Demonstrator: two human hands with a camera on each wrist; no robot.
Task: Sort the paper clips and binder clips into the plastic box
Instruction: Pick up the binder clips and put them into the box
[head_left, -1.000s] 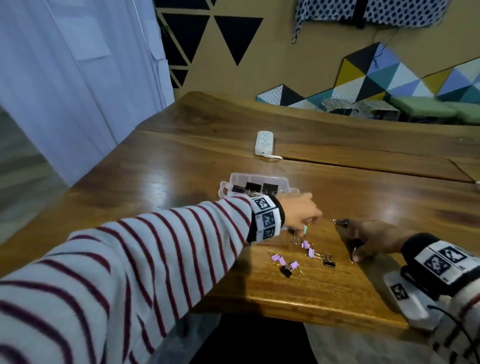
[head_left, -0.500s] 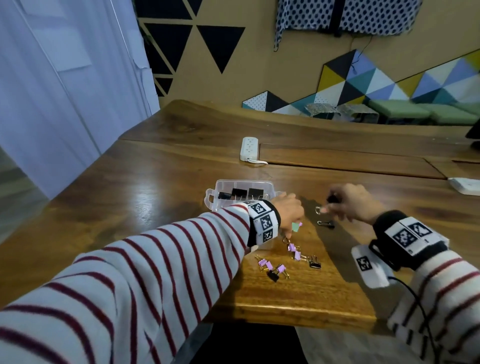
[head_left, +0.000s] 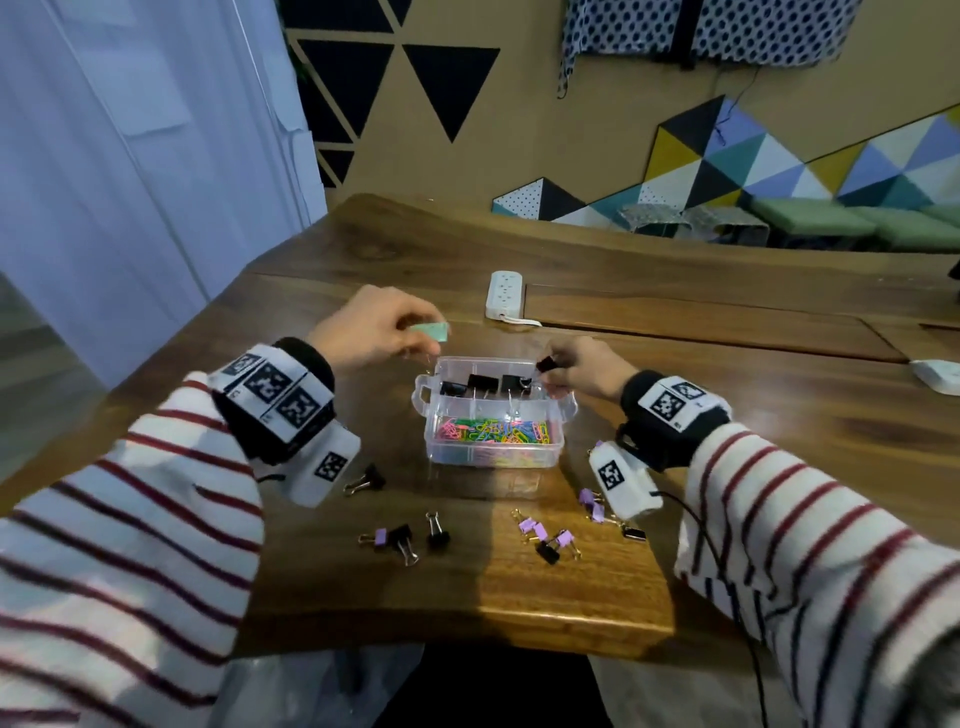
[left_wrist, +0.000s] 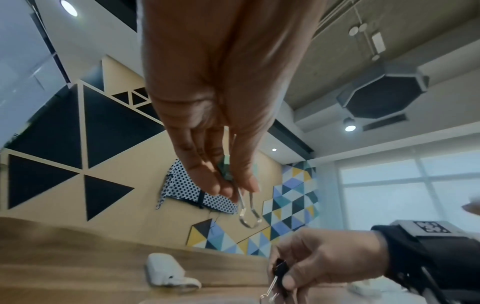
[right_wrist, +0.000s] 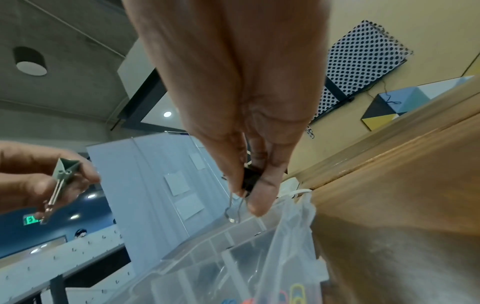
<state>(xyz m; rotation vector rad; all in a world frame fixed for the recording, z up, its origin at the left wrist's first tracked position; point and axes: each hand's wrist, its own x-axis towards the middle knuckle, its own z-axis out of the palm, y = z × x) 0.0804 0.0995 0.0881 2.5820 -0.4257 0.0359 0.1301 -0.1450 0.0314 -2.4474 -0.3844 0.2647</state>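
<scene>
A clear plastic box (head_left: 493, 457) stands mid-table, with coloured paper clips (head_left: 493, 431) in its near compartment and black binder clips (head_left: 483, 383) in its far ones. My left hand (head_left: 374, 332) pinches a mint-green binder clip (head_left: 430, 330) just above the box's far left corner; the same green clip (left_wrist: 225, 167) (right_wrist: 64, 168) shows in both wrist views. My right hand (head_left: 576, 366) pinches a small black binder clip (head_left: 545, 362) (right_wrist: 249, 178) over the box's far right compartment. Loose purple and black binder clips (head_left: 545, 538) lie on the table in front of the box.
More loose clips (head_left: 402, 538) lie near the front left, one black clip (head_left: 366, 480) by my left wrist. A white power strip (head_left: 505, 293) sits behind the box. The table's front edge (head_left: 467, 631) is close below the clips. A white object (head_left: 937, 375) lies far right.
Both hands rose from the loose clips to the box, each carrying a clip. The head view swung so the box now sits centred between my hands.
</scene>
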